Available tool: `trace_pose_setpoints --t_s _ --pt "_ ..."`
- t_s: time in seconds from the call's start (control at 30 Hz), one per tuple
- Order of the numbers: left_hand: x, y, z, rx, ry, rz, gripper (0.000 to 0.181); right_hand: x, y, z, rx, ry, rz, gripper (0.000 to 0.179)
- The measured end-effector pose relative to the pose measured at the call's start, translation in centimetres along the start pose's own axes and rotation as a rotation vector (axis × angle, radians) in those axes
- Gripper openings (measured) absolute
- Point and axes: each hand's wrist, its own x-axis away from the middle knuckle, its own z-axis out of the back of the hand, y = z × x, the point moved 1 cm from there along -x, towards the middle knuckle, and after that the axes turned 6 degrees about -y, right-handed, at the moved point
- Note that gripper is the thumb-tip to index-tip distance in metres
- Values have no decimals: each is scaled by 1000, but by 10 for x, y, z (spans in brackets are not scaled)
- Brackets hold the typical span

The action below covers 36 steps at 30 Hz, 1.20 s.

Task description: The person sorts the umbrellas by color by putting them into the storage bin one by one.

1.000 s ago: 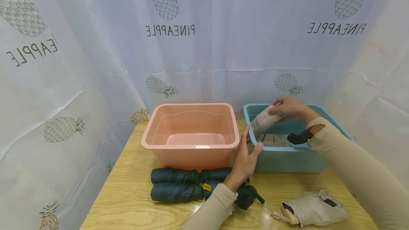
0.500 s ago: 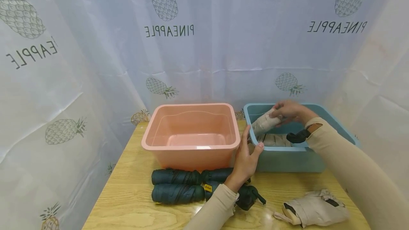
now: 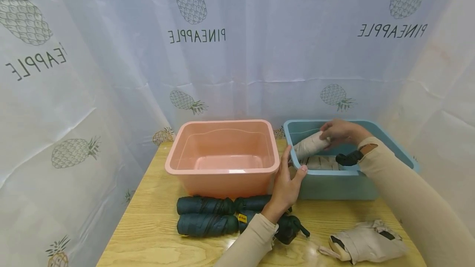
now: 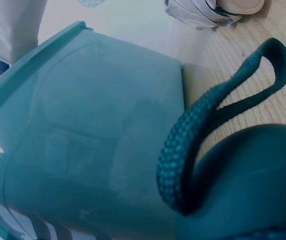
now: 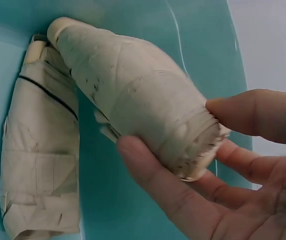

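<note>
My right hand (image 3: pixel 341 132) pinches the near end of a beige folded umbrella (image 3: pixel 309 145) inside the blue tub (image 3: pixel 334 186). In the right wrist view that umbrella (image 5: pixel 137 95) slants across the tub, with thumb and fingers around its end. A second beige umbrella (image 5: pixel 42 150) lies along the tub's wall beside it. My left hand (image 3: pixel 285 186) rests against the tub's front left corner, thumb on the front rim and fairly straight fingers along the side. The left wrist view shows the tub's outer wall (image 4: pixel 97 135) and a dark umbrella's strap (image 4: pixel 178 160), but not the left fingers.
A pink tub (image 3: pixel 226 182) stands left of the blue one. Several dark folded umbrellas (image 3: pixel 208 225) lie before it, partly under my left forearm. One more beige umbrella (image 3: pixel 371 242) lies on the wooden table (image 3: pixel 148 217) at front right. A pineapple-print curtain (image 3: pixel 252 61) surrounds the table.
My right hand has lowered slightly, and the beige umbrella's held end has come down and to the right within the blue tub. The left hand stays at the tub's corner.
</note>
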Motion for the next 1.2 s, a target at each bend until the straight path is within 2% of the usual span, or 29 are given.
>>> trace_pose_setpoints --t_s 0.23,0.33,0.43,0.67,0.87,1.0,1.2 --pt "0 -1 0 5 -2 1 71 10 9 11 98 -31 -18 65" --pt "-1 -1 1 7 -6 6 71 17 9 14 136 -48 18 65" --pt "-1 -1 1 9 -4 12 72 28 4 16 166 -31 68 65" --pt "0 0 0 15 -4 10 73 65 -13 14 301 60 186 55" --pt "-1 0 1 18 -7 12 72 99 -16 8 426 196 297 41" --pt "-1 -1 1 13 -9 16 72 116 -6 -3 433 270 395 30" --pt "-1 -2 1 9 -12 21 73 132 26 -23 406 346 485 23"
